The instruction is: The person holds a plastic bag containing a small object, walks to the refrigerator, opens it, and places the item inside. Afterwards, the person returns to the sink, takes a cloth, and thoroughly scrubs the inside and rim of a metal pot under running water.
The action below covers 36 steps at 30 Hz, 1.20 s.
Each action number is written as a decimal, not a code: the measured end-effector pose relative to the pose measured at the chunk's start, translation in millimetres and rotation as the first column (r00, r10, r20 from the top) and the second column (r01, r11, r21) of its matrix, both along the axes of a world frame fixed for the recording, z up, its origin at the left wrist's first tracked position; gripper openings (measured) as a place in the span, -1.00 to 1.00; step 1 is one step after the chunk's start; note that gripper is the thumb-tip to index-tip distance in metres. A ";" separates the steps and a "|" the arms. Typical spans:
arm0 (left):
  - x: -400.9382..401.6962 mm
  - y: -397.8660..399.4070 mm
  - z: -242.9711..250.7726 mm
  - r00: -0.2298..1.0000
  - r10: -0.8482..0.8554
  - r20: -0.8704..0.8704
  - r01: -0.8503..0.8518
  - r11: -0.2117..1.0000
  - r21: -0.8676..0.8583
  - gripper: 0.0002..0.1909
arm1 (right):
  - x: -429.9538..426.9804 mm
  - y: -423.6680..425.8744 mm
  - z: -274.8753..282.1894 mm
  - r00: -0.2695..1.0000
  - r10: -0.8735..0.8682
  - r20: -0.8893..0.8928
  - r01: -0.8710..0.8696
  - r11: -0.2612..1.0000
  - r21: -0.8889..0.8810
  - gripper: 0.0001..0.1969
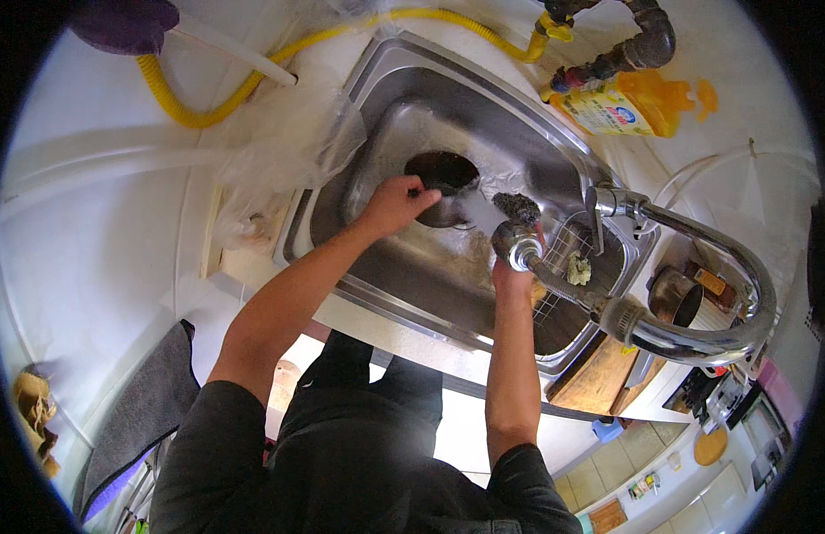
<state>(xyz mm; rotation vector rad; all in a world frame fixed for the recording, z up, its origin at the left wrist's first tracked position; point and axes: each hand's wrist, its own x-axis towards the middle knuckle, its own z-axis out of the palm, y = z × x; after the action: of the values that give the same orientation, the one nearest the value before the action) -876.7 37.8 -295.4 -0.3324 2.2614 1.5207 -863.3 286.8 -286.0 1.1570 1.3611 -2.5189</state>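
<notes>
Over a stainless steel sink (pixel 452 87), my left hand (pixel 402 203) grips a small dark part at the near left edge of a dark, round pan or lid (pixel 446 172). Water sprays leftward from the chrome faucet head (pixel 517 245) onto it. My right hand (pixel 512 275) is below the faucet head and mostly hidden by it. A dark mesh scouring pad (pixel 517 207) shows just beyond the faucet head, with a bit of red beside it; the faucet hides how my right hand holds these.
A wire rack (pixel 553 294) with a pale green scrap (pixel 578 268) sits at the sink's right. The curved chrome spout (pixel 706 233) arches over that side. An orange detergent bottle (pixel 619 107) lies behind. A wooden cutting board (pixel 589 380) and a small pot (pixel 676 297) are at right; clear plastic (pixel 286 140) hangs left.
</notes>
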 end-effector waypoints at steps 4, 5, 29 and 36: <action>17.3 -14.0 -21.2 0.871 -0.456 -0.182 0.362 0.848 -0.387 -0.82 | -8.2 -31.2 -5.3 0.884 0.436 -0.167 -0.350 0.856 0.380 -0.66; 19.5 -17.1 -26.7 0.873 -0.452 -0.181 0.359 0.849 -0.389 -0.82 | -12.3 -42.5 -6.5 0.820 0.567 -0.081 -0.432 0.706 0.562 -0.64; 31.4 -23.3 -41.9 0.925 -0.378 0.049 0.374 0.874 -0.309 0.22 | -23.0 -114.3 -85.0 -0.022 0.523 0.852 -0.498 -0.745 0.444 -0.68; 32.7 -17.2 -46.7 0.945 -0.328 -0.011 0.310 0.903 -0.299 0.24 | -16.4 -105.7 -106.2 0.161 0.758 0.632 -0.276 -0.580 0.766 -0.66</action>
<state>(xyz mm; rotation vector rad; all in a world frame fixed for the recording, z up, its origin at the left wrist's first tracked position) -844.0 20.6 -342.1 0.0099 2.4469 1.0437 -879.7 181.1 -392.2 -0.7113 2.6377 -0.3191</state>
